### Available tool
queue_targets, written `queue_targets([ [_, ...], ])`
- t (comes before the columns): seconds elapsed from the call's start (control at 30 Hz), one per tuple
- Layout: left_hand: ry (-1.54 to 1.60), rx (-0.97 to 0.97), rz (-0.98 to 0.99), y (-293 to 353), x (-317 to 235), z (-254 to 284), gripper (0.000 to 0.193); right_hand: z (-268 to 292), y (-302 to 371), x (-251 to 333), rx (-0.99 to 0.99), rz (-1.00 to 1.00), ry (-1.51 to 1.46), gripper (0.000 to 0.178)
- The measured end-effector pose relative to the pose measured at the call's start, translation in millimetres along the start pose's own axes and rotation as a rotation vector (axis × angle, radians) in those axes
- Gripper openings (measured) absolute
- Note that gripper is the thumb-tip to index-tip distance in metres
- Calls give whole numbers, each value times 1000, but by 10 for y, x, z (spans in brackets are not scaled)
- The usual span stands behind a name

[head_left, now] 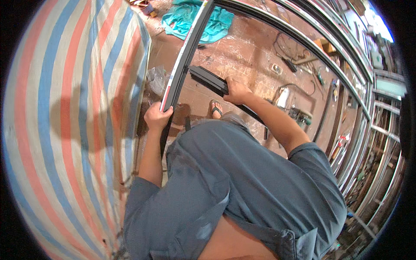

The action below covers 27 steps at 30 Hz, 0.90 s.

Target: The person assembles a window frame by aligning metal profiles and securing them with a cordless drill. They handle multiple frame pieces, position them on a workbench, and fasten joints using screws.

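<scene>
black ridged bar (pixel 209 81) (slim, straight)

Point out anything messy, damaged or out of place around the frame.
Loose clutter stands out: a crumpled turquoise sheet lies on the floor, partly behind the dark frame, and crumpled clear plastic shows between that frame and the striped tarp. Both look discarded. The frame shows no obvious damage.

The black bar (pixel 209 80) looks smooth, matt and metallic.
</scene>
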<state>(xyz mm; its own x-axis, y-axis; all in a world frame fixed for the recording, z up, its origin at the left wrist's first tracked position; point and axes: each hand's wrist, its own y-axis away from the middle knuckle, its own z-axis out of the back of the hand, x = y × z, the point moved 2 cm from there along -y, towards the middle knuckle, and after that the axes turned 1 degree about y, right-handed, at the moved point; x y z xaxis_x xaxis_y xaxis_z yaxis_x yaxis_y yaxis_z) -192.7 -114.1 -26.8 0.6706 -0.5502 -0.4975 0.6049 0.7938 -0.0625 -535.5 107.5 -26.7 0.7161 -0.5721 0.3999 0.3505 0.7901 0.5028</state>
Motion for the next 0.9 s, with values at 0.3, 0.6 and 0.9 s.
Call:
queue_targets([
  [0.3, -10, 68, 97, 11, -30, 83, 39, -102, -26, -7, -54, 42, 32, 82],
  [0.6, 39, 93, 132, 37, 33, 58, 39, -6, 39, 184, -8, -38, 70, 81],
  [0.9, 5, 129, 160, 31, 26, 85, 40, -69, 85, 271, 51, -51, 61, 82],
])
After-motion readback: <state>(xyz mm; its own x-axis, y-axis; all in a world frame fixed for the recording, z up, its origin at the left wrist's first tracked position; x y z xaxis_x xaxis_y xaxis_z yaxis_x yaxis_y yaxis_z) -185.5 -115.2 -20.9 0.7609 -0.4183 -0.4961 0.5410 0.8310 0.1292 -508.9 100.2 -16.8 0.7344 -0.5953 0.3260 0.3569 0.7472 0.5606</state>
